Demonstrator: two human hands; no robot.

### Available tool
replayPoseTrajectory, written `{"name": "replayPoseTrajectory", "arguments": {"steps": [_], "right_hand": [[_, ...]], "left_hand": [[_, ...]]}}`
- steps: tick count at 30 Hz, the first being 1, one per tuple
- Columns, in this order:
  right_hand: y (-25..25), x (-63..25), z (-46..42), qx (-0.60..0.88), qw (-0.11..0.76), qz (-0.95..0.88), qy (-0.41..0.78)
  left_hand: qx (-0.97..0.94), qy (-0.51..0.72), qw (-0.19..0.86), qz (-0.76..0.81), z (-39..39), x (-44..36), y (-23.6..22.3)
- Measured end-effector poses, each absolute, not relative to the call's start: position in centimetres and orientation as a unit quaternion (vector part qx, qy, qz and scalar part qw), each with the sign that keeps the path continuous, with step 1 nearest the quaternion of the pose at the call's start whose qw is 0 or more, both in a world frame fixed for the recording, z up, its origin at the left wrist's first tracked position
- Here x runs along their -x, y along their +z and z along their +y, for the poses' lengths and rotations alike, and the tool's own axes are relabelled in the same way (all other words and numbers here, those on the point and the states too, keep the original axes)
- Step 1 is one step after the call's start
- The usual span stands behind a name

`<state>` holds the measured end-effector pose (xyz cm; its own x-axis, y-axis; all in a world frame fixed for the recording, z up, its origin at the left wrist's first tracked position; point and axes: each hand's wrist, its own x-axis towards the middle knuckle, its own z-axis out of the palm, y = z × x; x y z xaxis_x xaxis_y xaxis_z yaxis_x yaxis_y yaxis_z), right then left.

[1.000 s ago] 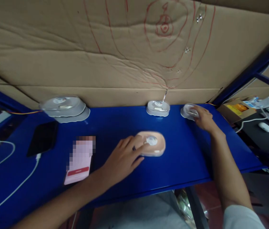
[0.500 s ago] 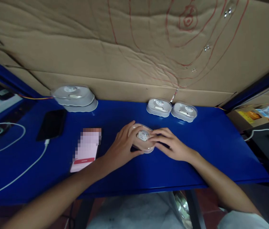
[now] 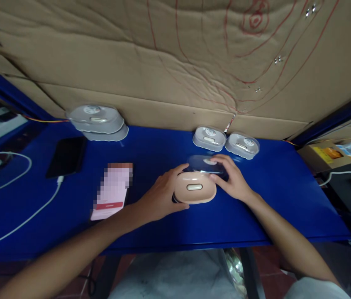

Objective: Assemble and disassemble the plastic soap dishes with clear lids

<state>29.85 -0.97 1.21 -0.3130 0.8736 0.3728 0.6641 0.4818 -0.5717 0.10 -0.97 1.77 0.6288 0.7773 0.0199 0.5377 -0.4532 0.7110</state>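
Observation:
A peach oval box (image 3: 195, 193), which looks like a soap dish, rests on the blue table with a small white oblong piece in its middle. My left hand (image 3: 163, 192) grips its left end, thumb at the near side and fingers at the far side. Just behind and above the box is a clear plastic lid (image 3: 201, 164) with a round white sticker, tilted and slightly blurred. My right hand (image 3: 232, 179) pinches this lid at its right end, fingers on top near the sticker and thumb below.
Two grey oval boxes with clear lids, a left one (image 3: 209, 139) and a right one (image 3: 242, 145), stand against the cardboard wall (image 3: 101, 70). More grey boxes (image 3: 97, 120) are stacked at the back left. A lit phone (image 3: 115, 187) and a dark phone (image 3: 66, 157) on a white cable lie left.
My right hand let go of a grey box at the back right and came to the peach box. The clear lid has come off the peach box in my right hand.

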Motion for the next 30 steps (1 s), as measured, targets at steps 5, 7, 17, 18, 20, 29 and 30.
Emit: {"name": "replayPoseTrajectory", "arguments": {"steps": [5,7,17,18,20,29,30], "right_hand": [[0.5,-30.0,-0.7,0.552,0.247,-0.788,0.116],[1.2,-29.0,-1.7,0.481,0.215,-0.840,0.128],[2.8,-26.7,-3.8,0.335,0.180,-0.915,0.134],[2.8,-26.9,-3.8,0.338,0.192,-0.912,0.131],[2.9,-27.1,-3.7,0.346,0.210,-0.906,0.121],[3.3,-28.4,-3.2,0.402,0.289,-0.861,0.112],[3.4,-28.5,-3.1,0.401,0.277,-0.866,0.111]], "left_hand": [[-0.868,0.133,0.346,0.332,-1.6,0.2,2.2],[-0.863,0.156,0.334,0.345,-1.5,0.2,2.0],[-0.837,0.171,0.328,0.404,-0.5,-0.1,1.5],[-0.830,0.173,0.335,0.411,-0.5,-0.1,1.6],[-0.820,0.172,0.348,0.421,-0.6,-0.2,1.8],[-0.856,0.103,0.317,0.396,-0.7,0.5,2.6],[-0.863,0.083,0.311,0.389,-0.6,1.0,2.9]]}}
